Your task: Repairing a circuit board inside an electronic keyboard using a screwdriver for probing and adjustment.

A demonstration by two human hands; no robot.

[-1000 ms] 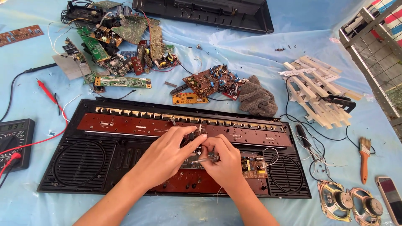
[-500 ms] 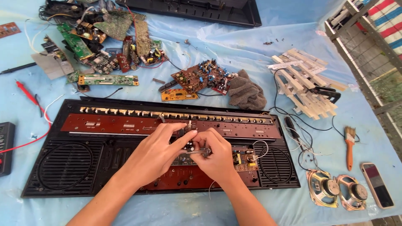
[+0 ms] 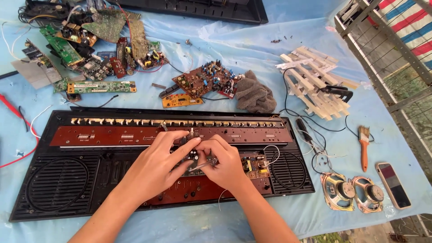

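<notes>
Hands meet mid-chassis [image 3: 54, 180]: our left hand [image 3: 157, 168] pinches small board [image 3: 191, 163], right hand [image 3: 225, 164] grips thin tool [image 3: 203, 164]. Casing open, loose circuit boards [image 3: 204, 81] far on tabletop [image 3: 225, 40]; brown panel [image 3: 112, 135] unremoved.

Centre: keyboard case [image 3: 90, 180] on the desk [image 3: 270, 45]
Behind it: circuit boards [image 3: 99, 49], cloth [image 3: 256, 96]
Right: speakers [image 3: 353, 193], brush [image 3: 363, 144], phone [image 3: 393, 184]

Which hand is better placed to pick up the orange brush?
The right hand, probably. The brush lies on the blue sheet off to the right of the black case, on that hand's side. The left hand would have to cross over the right.
</notes>
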